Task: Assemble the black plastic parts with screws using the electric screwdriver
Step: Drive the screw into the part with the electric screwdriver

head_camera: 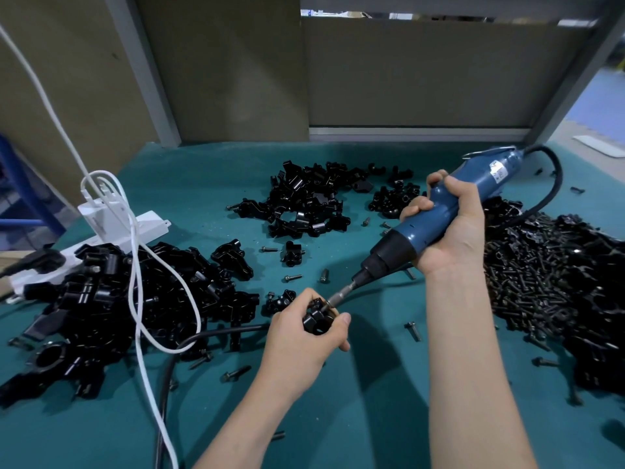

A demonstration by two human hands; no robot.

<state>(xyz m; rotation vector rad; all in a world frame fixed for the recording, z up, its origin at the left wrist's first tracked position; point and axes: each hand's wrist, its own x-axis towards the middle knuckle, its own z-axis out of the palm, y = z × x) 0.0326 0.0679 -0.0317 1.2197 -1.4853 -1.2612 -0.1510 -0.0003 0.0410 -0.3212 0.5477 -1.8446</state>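
Observation:
My left hand (304, 340) grips a small black plastic clamp part (316, 319) just above the green table. My right hand (446, 225) is wrapped round the blue electric screwdriver (439, 211), which slants down to the left. Its metal bit (340, 294) meets the top of the held part, where a screw sits. A heap of dark screws (541, 282) lies to the right. Piles of black plastic parts lie at the back centre (311, 204) and at the left (128, 299).
A white power strip (111, 228) with white cables (142, 299) lies at the left, over the left pile. The screwdriver's black cord (203, 336) runs across the table front. Loose screws (412, 330) are scattered on the green mat (372, 418). Board walls close the back.

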